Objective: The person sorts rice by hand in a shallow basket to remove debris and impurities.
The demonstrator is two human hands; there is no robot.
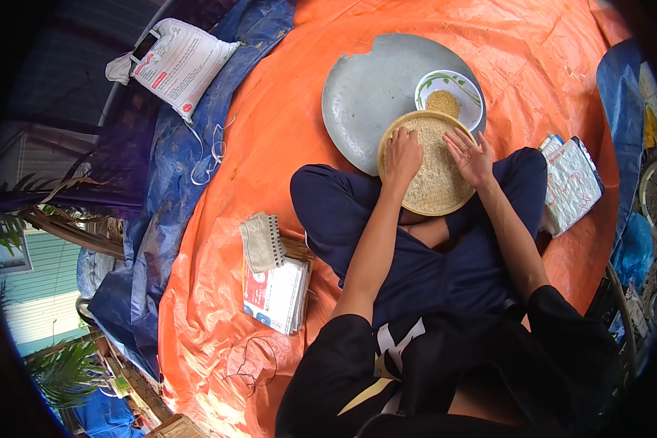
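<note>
A round, shallow tray with a raised yellowish rim rests over my crossed legs. Pale grain covers its bottom; the exact kind is too small to tell. Over the tray's left half is my left hand, back up, its fingers lying loosely over the grain and holding nothing I can see. At the right side my right hand is turned palm up with fingers stretched out. Just beyond the tray, a white bowl with green leaf patterns holds golden grain. Tray and bowl overlap a large grey round sheet with a broken edge.
An orange tarp spreads under everything, with blue tarp along the left. A white printed sack with a phone on it lies upper left. Stacked papers and a spiral notebook lie left; folded sacks lie right.
</note>
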